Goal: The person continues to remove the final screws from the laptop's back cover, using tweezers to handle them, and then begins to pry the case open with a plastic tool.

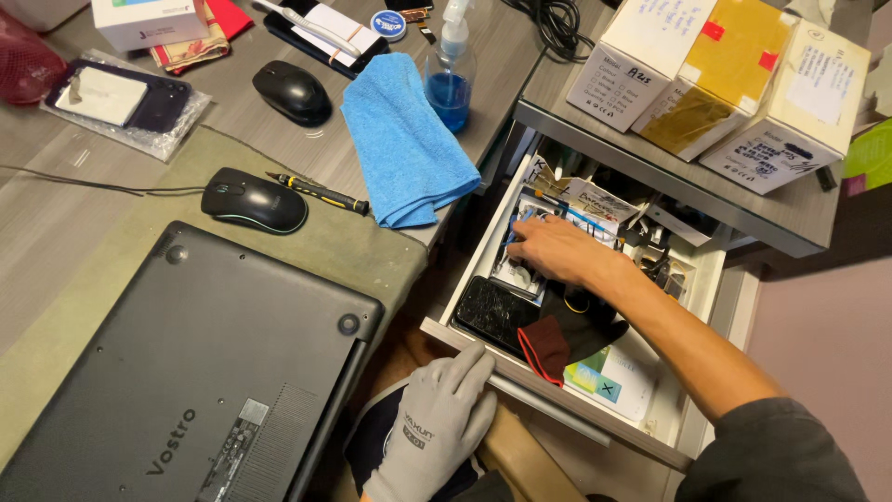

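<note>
Drawer (465, 279) under bare right hand (557, 249)

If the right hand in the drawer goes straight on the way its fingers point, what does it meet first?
Probably the small packets at its fingertips; the right hand points toward the drawer's left wall, just beyond. Depth is unclear.

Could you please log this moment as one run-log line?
left hand: gloved, on drawer front | right hand: bare, rummaging among drawer packets | laptop: upside down

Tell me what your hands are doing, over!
Left hand, gloved, open on the drawer front. Right hand, bare, down among packets inside; grip hidden. Black glove lies beside the wrist.
</note>
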